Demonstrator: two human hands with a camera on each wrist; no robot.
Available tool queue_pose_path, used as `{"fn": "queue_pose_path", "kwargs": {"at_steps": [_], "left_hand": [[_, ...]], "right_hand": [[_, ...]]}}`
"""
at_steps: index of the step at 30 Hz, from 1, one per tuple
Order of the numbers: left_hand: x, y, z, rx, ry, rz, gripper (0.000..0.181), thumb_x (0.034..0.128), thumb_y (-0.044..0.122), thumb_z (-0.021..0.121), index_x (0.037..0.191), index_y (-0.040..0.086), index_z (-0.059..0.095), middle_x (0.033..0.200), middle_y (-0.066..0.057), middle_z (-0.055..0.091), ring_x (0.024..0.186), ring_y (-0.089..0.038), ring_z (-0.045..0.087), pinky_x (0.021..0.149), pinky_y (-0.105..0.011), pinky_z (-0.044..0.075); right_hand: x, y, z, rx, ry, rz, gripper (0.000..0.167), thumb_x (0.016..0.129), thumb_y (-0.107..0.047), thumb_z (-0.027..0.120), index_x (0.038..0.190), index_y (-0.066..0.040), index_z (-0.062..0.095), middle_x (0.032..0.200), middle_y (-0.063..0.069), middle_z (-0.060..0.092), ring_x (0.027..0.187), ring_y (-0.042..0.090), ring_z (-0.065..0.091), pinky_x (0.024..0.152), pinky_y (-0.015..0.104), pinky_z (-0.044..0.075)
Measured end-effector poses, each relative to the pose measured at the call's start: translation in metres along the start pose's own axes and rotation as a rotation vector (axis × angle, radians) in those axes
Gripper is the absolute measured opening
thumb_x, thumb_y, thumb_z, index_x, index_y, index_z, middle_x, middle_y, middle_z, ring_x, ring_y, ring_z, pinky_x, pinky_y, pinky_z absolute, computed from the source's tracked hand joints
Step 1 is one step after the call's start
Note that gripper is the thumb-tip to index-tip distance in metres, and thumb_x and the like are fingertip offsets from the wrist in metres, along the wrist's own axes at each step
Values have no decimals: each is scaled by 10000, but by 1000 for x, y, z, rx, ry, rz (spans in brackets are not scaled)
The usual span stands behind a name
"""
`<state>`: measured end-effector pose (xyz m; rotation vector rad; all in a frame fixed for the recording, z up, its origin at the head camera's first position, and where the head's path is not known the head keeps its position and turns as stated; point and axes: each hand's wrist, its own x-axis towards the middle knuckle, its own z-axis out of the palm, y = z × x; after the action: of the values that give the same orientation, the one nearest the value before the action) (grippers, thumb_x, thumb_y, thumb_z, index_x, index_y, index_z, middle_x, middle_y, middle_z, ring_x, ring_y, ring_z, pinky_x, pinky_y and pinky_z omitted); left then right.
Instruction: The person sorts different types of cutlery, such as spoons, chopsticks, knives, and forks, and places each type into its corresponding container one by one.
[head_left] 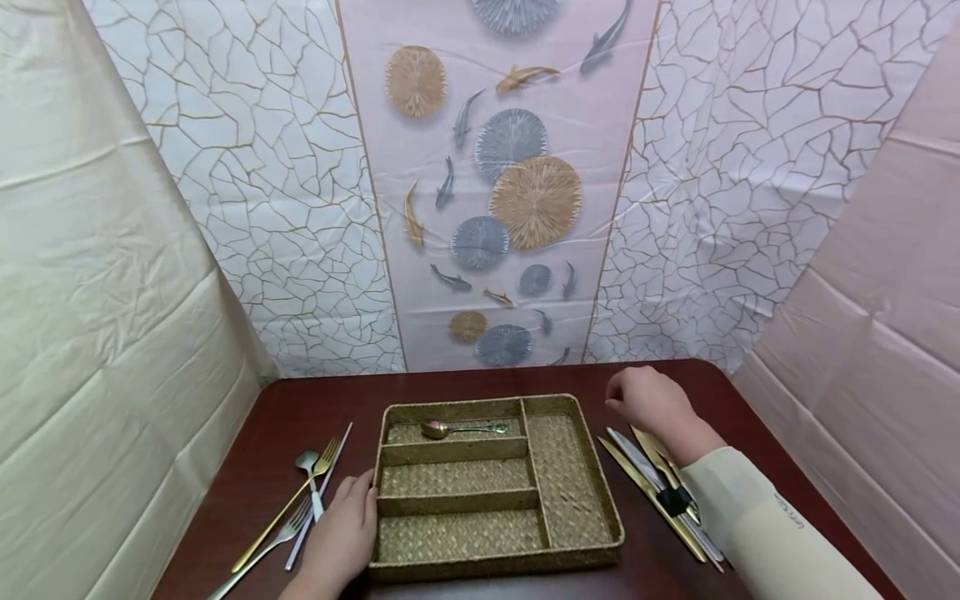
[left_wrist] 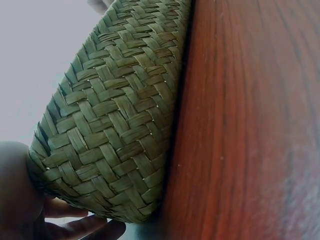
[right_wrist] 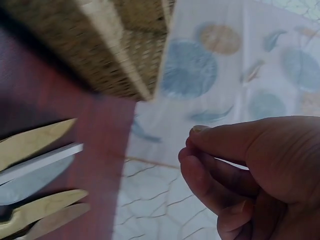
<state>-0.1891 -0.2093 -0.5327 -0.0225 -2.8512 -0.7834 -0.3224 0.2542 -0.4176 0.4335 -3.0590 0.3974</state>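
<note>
Tray [head_left: 468, 479], L hand [head_left: 345, 527] gripping side, R hand [head_left: 649, 404] raised, fingers [right_wrist: 199, 176] curled

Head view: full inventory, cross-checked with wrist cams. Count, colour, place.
Woven tray: 1, olive-brown, mid-table
Small spoon: 1, coppery, tray's back-left compartment
Forks: 2, gold and silver, left of tray
White-handled spoon: 1, silver bowl, with forks
Thin stick: 1, pale, with forks
Knives: several (count unclear), gold and silver, right of tray
Black object: 1, black, beside sleeve
Table: 1, red-brown, beneath
Backdrop: 1, patterned white-pink, behind table
Side cloths: 2, pale, both sides
Sleeve: 1, cream, right arm
Left hand: 1, on tray's left side
Right hand: 1, empty, right of tray
</note>
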Motion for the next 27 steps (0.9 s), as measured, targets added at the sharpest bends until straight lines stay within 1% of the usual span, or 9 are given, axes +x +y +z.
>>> {"fn": "queue_pose_path", "kwargs": {"at_steps": [2, 5, 7, 9, 12, 14, 17, 21, 27], "left_hand": [[0, 0, 0, -2, -5, -2, 391, 1162, 182, 521, 1479, -17, 633, 1267, -157, 666, 1020, -370, 711, 842, -590, 586], [0, -1, 1, -6, -5, -2, 394, 1166, 184, 516, 1491, -8, 628, 1266, -151, 663, 1010, -362, 711, 841, -583, 587], [-1, -1, 1, -7, -2, -1, 395, 1167, 186, 514, 1495, -3, 626, 1261, -148, 663, 1005, -361, 711, 841, -581, 587], [-1, -1, 1, -6, 1, 0, 394, 1167, 186, 515, 1494, -3, 627, 1260, -148, 663, 1013, -365, 711, 849, -584, 587], [-1, -1, 0, 0, 3, -1, 392, 1165, 185, 517, 1490, -3, 631, 1268, -150, 666, 1037, -374, 711, 863, -591, 586], [0, -2, 0, 5, -1, 0, 392, 1165, 186, 518, 1486, -7, 632, 1276, -152, 666, 1053, -375, 708, 870, -592, 584], [0, -2, -1, 11, -12, -5, 395, 1165, 191, 518, 1485, -12, 631, 1287, -156, 664, 1066, -372, 705, 871, -591, 583], [1, -3, -1, 9, -31, -20, 404, 1169, 200, 513, 1493, -14, 623, 1294, -159, 659, 1056, -360, 706, 861, -584, 585], [4, 0, -1, 0, -64, -48, 418, 1175, 215, 504, 1510, -11, 612, 1302, -161, 654, 1022, -331, 708, 830, -568, 589]], "right_hand": [[-3, 7, 7, 14, -19, 13, 56, 1009, -140, 786, 968, -127, 821, 911, 6, 758, 709, 168, 666, 640, 457, 580], [-9, 19, 20, 31, -50, 33, 157, 996, -69, 743, 864, -145, 781, 800, -18, 701, 628, 148, 584, 569, 388, 499], [-12, 27, 29, 30, -66, 44, 268, 970, -13, 697, 745, -159, 694, 685, -44, 583, 573, 135, 470, 544, 347, 401], [-17, 33, 37, 22, -76, 50, 376, 954, 17, 666, 651, -182, 565, 614, -62, 420, 557, 132, 344, 547, 330, 313], [-23, 40, 45, -5, -94, 70, 496, 965, 19, 677, 602, -207, 425, 587, -60, 269, 551, 129, 242, 535, 319, 264], [-28, 42, 49, -8, -108, 83, 523, 968, 0, 713, 586, -209, 424, 565, -63, 264, 530, 121, 231, 519, 311, 261], [-32, 45, 53, 7, -129, 87, 500, 945, -6, 760, 579, -198, 478, 542, -65, 319, 505, 107, 256, 509, 301, 268], [-33, 46, 59, 31, -156, 75, 490, 931, 17, 749, 585, -207, 485, 543, -76, 325, 501, 93, 250, 515, 291, 244], [-34, 44, 62, 14, -168, 82, 510, 908, 24, 712, 564, -227, 430, 543, -95, 249, 507, 84, 186, 511, 276, 194]]}}
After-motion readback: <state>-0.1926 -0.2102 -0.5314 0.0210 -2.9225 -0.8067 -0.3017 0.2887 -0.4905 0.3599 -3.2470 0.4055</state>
